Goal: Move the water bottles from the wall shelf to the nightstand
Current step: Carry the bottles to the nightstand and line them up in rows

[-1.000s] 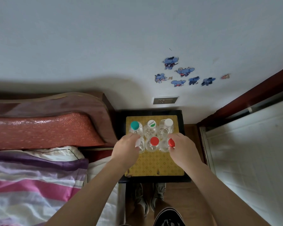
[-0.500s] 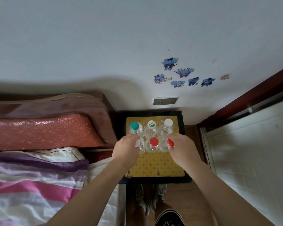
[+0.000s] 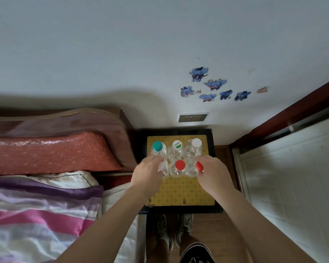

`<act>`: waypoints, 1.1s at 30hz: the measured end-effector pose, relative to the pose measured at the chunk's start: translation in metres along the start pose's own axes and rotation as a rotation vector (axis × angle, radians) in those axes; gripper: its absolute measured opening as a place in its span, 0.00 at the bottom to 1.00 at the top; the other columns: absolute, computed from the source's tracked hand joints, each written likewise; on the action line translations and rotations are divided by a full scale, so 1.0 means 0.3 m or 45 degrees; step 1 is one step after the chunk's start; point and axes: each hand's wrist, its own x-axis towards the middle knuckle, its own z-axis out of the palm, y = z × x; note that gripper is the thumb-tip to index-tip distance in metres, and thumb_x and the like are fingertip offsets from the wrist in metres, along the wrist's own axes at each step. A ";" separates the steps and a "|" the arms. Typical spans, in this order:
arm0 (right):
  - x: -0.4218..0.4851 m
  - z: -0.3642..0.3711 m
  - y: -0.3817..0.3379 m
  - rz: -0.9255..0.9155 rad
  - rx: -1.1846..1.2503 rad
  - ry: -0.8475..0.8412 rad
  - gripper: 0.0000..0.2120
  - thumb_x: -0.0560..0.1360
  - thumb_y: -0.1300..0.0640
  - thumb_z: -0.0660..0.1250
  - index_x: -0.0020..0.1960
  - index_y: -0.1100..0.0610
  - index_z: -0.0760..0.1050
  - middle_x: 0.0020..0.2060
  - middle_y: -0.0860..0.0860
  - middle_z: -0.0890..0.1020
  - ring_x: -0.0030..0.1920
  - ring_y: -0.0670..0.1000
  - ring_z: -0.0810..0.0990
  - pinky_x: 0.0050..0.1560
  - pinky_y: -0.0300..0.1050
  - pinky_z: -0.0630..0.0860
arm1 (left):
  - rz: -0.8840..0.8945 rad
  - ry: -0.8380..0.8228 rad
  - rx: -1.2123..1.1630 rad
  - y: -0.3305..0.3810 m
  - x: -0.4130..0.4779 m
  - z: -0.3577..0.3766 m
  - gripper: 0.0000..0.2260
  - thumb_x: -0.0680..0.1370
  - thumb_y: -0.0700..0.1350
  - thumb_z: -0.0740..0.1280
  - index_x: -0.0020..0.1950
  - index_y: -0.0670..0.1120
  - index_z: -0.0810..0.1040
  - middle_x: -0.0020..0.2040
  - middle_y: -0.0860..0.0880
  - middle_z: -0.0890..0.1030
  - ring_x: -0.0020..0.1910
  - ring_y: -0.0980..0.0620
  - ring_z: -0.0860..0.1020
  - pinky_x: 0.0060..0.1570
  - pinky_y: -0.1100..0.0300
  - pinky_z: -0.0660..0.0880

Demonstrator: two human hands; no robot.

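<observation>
Along the left edge lies a bed with striped bedding [image 3: 36,215], with a red padded headboard [image 3: 55,154] behind it against the wall. Just right of the headboard stands the nightstand, its surface [image 3: 180,190] dark-rimmed and covered with a yellow patterned mat.

The left hand [image 3: 148,173] reaches in over the surface's left edge. Its fingers are curled round the front-left bottle [image 3: 165,170], grasping it just below its white cap. Behind it, at the back left corner, stands the teal-capped bottle [image 3: 157,146].

In the middle, the green-and-white-capped bottle [image 3: 177,144] stands in the back row. The front-middle bottle [image 3: 180,164], with a red cap, stands in front of it and touches its neighbours.

The white-capped bottle [image 3: 196,143] stands towards the back right corner. In front of it is the front-right bottle [image 3: 199,166], also red-capped. The right hand [image 3: 213,173] grasps it with its fingers wrapped round the neck.

All six bottles stand upright in two tight rows on the back half of the surface.

On the wall above are a socket [image 3: 193,117] and blue elephant stickers [image 3: 215,84]. A white panelled door [image 3: 292,186] fills the right.
</observation>
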 end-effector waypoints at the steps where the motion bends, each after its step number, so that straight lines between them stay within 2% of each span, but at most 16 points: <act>1: 0.000 0.000 -0.001 0.002 -0.007 0.000 0.17 0.75 0.61 0.69 0.63 0.52 0.77 0.53 0.47 0.82 0.51 0.47 0.78 0.52 0.38 0.73 | 0.005 0.005 -0.001 -0.001 -0.002 0.001 0.17 0.77 0.40 0.69 0.67 0.46 0.77 0.60 0.51 0.79 0.59 0.50 0.77 0.58 0.57 0.74; 7: -0.001 0.007 -0.002 0.008 -0.029 0.023 0.11 0.75 0.60 0.68 0.56 0.53 0.79 0.46 0.46 0.81 0.43 0.44 0.74 0.46 0.35 0.71 | 0.010 0.030 0.004 -0.008 0.000 0.004 0.16 0.77 0.40 0.69 0.65 0.46 0.78 0.59 0.51 0.79 0.57 0.49 0.77 0.56 0.58 0.73; 16: 0.001 0.008 0.001 0.011 -0.021 0.038 0.14 0.75 0.60 0.69 0.60 0.53 0.79 0.49 0.48 0.83 0.47 0.47 0.78 0.50 0.36 0.71 | 0.009 0.070 -0.008 -0.008 -0.005 0.012 0.14 0.75 0.38 0.71 0.60 0.45 0.81 0.54 0.50 0.81 0.53 0.48 0.80 0.52 0.55 0.77; 22: -0.001 0.005 -0.004 0.032 -0.009 0.029 0.15 0.75 0.59 0.69 0.61 0.53 0.78 0.51 0.48 0.83 0.50 0.48 0.79 0.53 0.38 0.72 | -0.009 0.067 -0.017 -0.006 -0.001 0.011 0.15 0.75 0.38 0.71 0.62 0.45 0.80 0.56 0.49 0.81 0.55 0.48 0.79 0.55 0.54 0.77; 26: -0.007 -0.001 -0.010 0.040 0.005 0.030 0.18 0.75 0.60 0.70 0.64 0.53 0.77 0.54 0.49 0.82 0.53 0.49 0.79 0.54 0.39 0.72 | -0.024 0.041 -0.018 -0.002 0.004 0.006 0.18 0.77 0.41 0.71 0.66 0.46 0.78 0.60 0.50 0.80 0.58 0.49 0.78 0.59 0.54 0.76; 33: -0.012 -0.004 -0.013 0.069 -0.032 0.018 0.17 0.74 0.59 0.71 0.62 0.52 0.77 0.52 0.47 0.82 0.51 0.48 0.78 0.51 0.36 0.70 | -0.034 0.010 0.037 -0.013 0.005 0.008 0.22 0.77 0.44 0.72 0.70 0.48 0.75 0.65 0.51 0.78 0.64 0.50 0.75 0.63 0.54 0.74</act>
